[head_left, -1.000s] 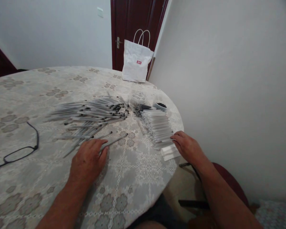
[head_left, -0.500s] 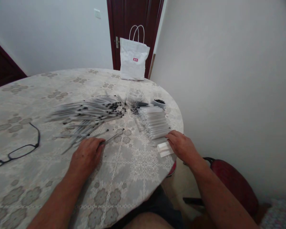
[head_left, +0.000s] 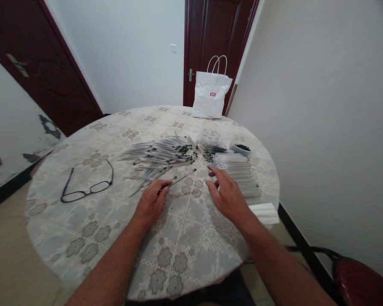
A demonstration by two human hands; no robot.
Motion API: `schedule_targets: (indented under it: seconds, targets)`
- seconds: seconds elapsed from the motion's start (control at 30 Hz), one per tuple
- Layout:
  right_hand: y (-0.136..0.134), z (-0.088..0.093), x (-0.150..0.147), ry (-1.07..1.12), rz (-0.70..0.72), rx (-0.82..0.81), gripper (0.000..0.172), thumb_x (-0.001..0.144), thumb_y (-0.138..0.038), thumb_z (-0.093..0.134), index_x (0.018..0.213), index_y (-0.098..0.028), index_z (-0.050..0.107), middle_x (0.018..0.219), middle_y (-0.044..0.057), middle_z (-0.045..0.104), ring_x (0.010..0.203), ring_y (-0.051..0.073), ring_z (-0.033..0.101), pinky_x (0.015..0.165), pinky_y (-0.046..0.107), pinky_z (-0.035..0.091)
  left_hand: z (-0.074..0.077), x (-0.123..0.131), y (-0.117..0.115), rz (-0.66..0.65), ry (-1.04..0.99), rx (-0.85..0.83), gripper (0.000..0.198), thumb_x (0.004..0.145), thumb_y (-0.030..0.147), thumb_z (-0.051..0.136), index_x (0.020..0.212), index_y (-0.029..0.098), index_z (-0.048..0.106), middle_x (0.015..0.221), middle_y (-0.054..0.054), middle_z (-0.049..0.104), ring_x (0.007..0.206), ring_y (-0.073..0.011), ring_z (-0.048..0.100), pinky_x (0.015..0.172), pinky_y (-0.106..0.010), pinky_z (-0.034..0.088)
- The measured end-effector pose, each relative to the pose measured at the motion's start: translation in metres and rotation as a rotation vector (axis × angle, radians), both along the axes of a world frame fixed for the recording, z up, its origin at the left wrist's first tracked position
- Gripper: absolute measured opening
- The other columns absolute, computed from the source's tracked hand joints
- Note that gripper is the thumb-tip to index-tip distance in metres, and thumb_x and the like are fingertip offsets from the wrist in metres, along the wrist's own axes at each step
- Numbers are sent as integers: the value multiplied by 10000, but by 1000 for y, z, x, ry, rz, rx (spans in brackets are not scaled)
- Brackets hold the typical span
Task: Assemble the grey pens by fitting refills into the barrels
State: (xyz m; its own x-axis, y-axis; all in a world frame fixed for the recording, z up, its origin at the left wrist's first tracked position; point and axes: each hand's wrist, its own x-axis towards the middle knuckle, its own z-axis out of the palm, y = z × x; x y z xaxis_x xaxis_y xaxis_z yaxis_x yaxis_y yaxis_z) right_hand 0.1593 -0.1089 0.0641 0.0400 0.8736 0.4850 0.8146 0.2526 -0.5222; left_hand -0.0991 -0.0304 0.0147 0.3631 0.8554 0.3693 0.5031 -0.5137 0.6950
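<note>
My left hand (head_left: 151, 200) is closed on a thin grey stick with a dark end, which looks like a pen refill (head_left: 182, 177). Its dark end points away to the right. My right hand (head_left: 227, 193) hovers over the cloth with thumb and fingers apart and nothing visible between them. Beyond the left hand lies a loose pile of similar refills (head_left: 161, 152), many with dark ends. Just past the right hand is a row of translucent white pen barrels (head_left: 239, 170), partly covered by it. Several black-tipped pieces (head_left: 212, 151) lie at the row's far left corner.
A small white bowl of black bits (head_left: 242, 148) and a clear plastic bag (head_left: 210, 138) stand behind the barrels. Folded white paper (head_left: 264, 213) lies at the right edge. Eyeglasses (head_left: 89, 192) rest on the left, a white paper bag (head_left: 211, 100) at the back.
My right hand has left the near end of the barrel row and the folded paper, moving left toward my left hand. The left hand keeps its refill. The view has shifted left.
</note>
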Motion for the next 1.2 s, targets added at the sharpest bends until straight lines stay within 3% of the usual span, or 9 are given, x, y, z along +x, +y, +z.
schedule_targets:
  seconds: [0.1,0.2,0.33,0.5,0.63,0.77,1.03,1.2]
  targets:
    - [38,-9,-21,-13,65,-3,450,980,-216,484,1424,-165,530,1265,171,644,1105,253,627,1010,414,492,1,-1,-1,45,-74,-101,299,970,376,514,1142,206,690,1098,-84,718,1041,-236,663,967,-396,498]
    - [58,-17,-29,44,116,-40,349,981,-214,487,1304,-174,612,1182,135,693,1094,237,636,999,375,479,1,-2,0,108,-227,-229,312,936,413,581,1143,206,690,1008,-69,729,916,-219,679,885,-371,519]
    - [55,-28,-33,182,115,-86,210,993,-300,512,1069,-189,673,967,71,719,903,206,653,842,308,473,2,-3,6,195,-588,-428,390,849,451,713,1129,182,677,789,-26,697,700,-167,647,707,-296,525]
    - [43,-41,-43,254,235,-157,315,1020,-379,483,817,-197,641,758,8,635,728,162,580,709,274,405,8,-3,8,167,-1056,-598,447,705,376,862,1071,190,684,821,2,675,740,-136,657,656,-238,531]
    - [39,-44,-54,341,342,-192,381,1043,-383,427,773,-198,622,710,-4,612,688,148,564,675,263,386,7,3,1,34,-1024,-709,406,710,369,870,1020,157,714,832,-23,693,705,-132,648,619,-242,537]
    - [39,-49,-58,437,417,-201,412,1047,-412,425,751,-196,614,688,-14,593,665,136,549,663,254,384,9,14,-5,6,-894,-800,431,736,404,860,1048,144,715,782,-46,708,714,-170,686,633,-279,576]
    - [50,-58,-57,688,353,-219,470,1043,-517,395,765,-194,594,612,-35,518,581,131,486,593,255,372,30,32,0,91,-868,-810,330,777,369,839,960,142,684,862,-97,750,767,-200,747,659,-288,610]
    - [54,-56,-52,582,277,-176,400,1019,-447,471,738,-196,603,648,-26,571,640,142,528,635,253,388,20,50,3,92,-988,-767,341,764,409,843,895,163,647,824,-52,724,744,-173,737,637,-262,602]
